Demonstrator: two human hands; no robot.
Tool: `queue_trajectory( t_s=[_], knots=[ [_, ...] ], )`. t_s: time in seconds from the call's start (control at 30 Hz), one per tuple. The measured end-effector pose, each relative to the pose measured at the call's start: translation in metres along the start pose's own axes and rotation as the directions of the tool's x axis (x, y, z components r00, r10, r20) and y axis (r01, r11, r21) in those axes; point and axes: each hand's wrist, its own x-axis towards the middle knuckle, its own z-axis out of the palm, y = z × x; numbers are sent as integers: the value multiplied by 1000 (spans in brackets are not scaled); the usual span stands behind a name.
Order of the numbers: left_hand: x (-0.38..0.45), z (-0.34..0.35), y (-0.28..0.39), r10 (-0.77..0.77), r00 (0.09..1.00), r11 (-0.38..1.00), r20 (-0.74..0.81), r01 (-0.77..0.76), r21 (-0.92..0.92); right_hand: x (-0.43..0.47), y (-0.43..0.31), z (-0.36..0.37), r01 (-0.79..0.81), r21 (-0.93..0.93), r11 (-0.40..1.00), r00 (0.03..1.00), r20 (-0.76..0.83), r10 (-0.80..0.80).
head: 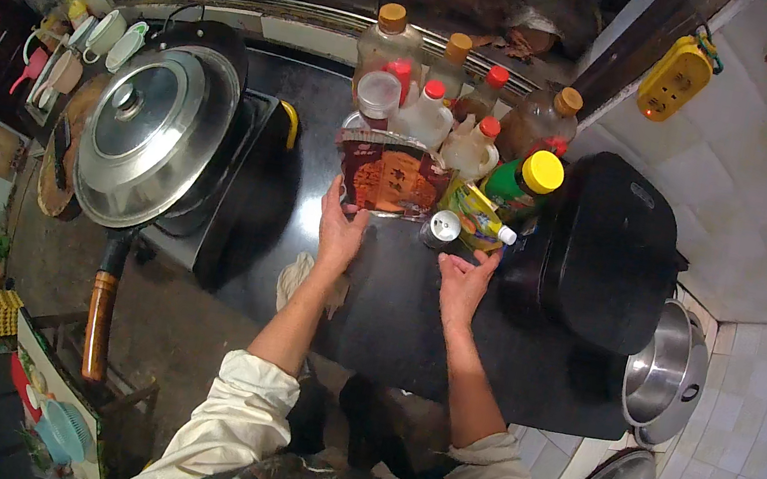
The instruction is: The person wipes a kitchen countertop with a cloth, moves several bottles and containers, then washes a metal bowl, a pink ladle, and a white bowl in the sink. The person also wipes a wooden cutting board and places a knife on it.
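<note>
My left hand [340,232] is at the lower left corner of a dark red seasoning packet [397,179], thumb in front and forefinger along its side. The packet stands upright before several bottles. Just below a yellow spouted pouch [475,217] with a white cap is my right hand [465,284], its fingers spread. I cannot tell whether those fingertips touch the pouch. A small can [443,228] with a pale top stands beside the pouch, close to my right thumb. Behind the pouch is a green container [521,182] with a yellow lid.
Bottles, including a white red-capped jug [423,117], crowd the window side of the black countertop [394,310]. A lidded wok [149,139] sits on the stove at left, its handle jutting towards me. At right are a black appliance [609,254] and a steel pot [658,369]. A cloth [293,279] lies by my left forearm.
</note>
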Motion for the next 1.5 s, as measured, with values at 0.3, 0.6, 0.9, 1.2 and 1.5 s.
queue_trajectory(
  t_s=[0.3, 0.6, 0.9, 1.2, 1.5],
  knots=[
    [-104, -87, -28, 215, 892, 633, 397, -437, 639, -39, 4, -62, 406, -538, 739, 914, 255, -317],
    [-156, -58, -30, 389, 604, 633, 695, -724, 275, -18, 33, -77, 445, -489, 750, 894, 292, -340],
    [-154, 126, 34, 365, 738, 608, 568, -651, 454, -25, 24, -90, 430, -372, 823, 903, 153, -402],
    [-185, -51, 27, 216, 511, 425, 832, -816, 392, -33, 15, -99, 447, -424, 788, 892, 270, -361],
    [-69, -151, -99, -192, 977, 676, -98, 203, 709, -41, 35, -91, 339, -404, 850, 939, 208, -275]
  ],
)
